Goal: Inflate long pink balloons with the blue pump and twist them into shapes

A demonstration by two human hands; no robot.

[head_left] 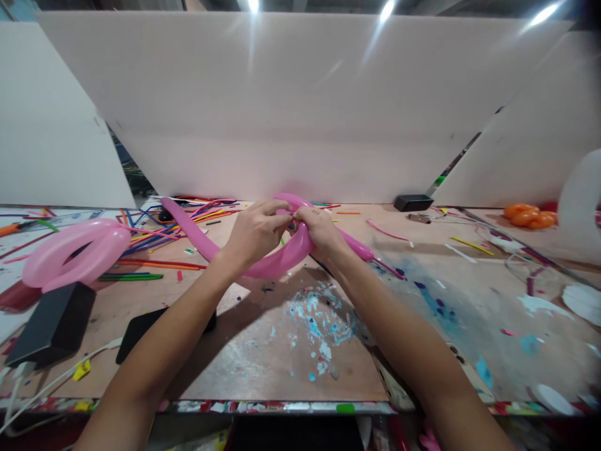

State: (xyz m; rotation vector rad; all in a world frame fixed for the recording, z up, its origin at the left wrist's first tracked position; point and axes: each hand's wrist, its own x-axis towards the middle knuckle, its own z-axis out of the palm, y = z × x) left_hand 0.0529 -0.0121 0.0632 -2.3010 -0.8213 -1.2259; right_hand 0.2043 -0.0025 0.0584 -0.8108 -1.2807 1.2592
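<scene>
A long pink modelling balloon is bent into a curve in front of me, above the middle of the table. My left hand pinches it near the far side of the bend. Against those fingertips, my right hand is closed on the same balloon. One long end runs up to the left, and the other leads off to the right into a thin uninflated tail. What exactly lies between the fingertips is hidden. To the left rests a lighter pink balloon shaped into a loop.
Uninflated balloons in several colours lie at the left. A black box with white cables and a dark phone-like slab sit near my left forearm. White panels rise behind the table. Orange balloons lie far right.
</scene>
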